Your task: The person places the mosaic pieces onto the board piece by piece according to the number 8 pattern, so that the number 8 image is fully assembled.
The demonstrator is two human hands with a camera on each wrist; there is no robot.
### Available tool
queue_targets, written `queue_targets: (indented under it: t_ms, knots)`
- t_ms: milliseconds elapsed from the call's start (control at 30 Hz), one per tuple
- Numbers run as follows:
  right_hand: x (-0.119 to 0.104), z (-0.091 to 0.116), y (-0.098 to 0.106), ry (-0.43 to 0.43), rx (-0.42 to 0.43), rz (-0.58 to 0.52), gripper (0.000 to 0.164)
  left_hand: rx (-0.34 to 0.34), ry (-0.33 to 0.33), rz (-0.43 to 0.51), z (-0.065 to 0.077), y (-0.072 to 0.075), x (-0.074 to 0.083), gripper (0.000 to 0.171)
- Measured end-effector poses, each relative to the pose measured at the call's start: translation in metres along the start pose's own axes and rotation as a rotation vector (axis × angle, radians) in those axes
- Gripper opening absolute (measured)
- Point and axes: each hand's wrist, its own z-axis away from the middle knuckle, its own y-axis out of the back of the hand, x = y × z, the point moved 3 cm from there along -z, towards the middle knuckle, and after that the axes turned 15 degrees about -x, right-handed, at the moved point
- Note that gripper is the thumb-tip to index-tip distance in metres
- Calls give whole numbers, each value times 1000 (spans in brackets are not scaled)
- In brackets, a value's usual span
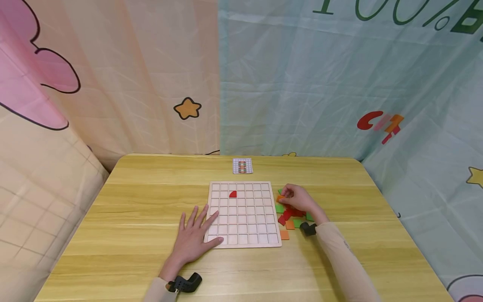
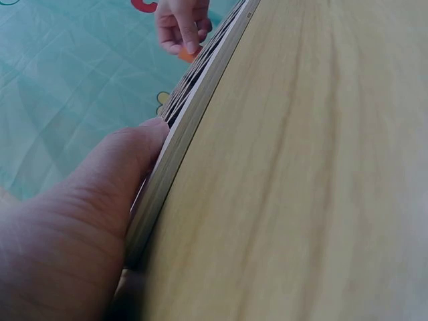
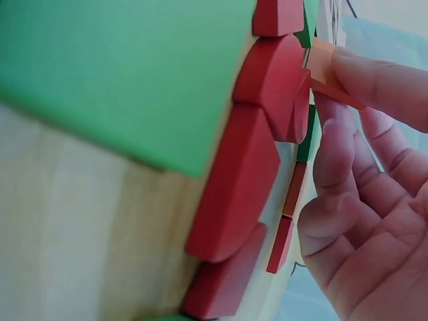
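A white gridded board (image 1: 252, 221) in a wooden frame lies on the table, with a red quarter-round piece (image 1: 233, 194) in one of its upper squares. My left hand (image 1: 193, 241) rests with spread fingers over the board's left edge, the thumb at its lower left corner. Just beyond the right edge, my right hand (image 1: 299, 199) pinches an orange tile (image 3: 322, 67) between thumb and fingers. Beneath and around that hand lie loose red pieces (image 3: 234, 180), green tiles (image 1: 279, 208) and further orange tiles (image 1: 284, 235). A large green tile (image 3: 127, 73) fills the near part of the right wrist view.
Behind the board, a small card (image 1: 242, 166) shows a coloured pattern on a grid. The wooden table (image 1: 143, 201) reaches back to printed curtains (image 1: 286, 92), which also hang at both sides.
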Motion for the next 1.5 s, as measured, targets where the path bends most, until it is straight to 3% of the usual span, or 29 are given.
queue_targets:
  t_ms: [367,667,1067,1500]
  knots:
    - [-8,-5,-3,23,68,-144,19,-2,7,-12,0,0,-1,78]
    - [-30,-27,-18,36,18,-254,15,-8,16,-5,0,3,-1,78]
    - [-63,-63,-43,37,-29,-263,8,-13,14,12,1,1,-1,78]
    - [-75,-82,-54,11,-57,-204,6,-7,6,4,1,2,0,77]
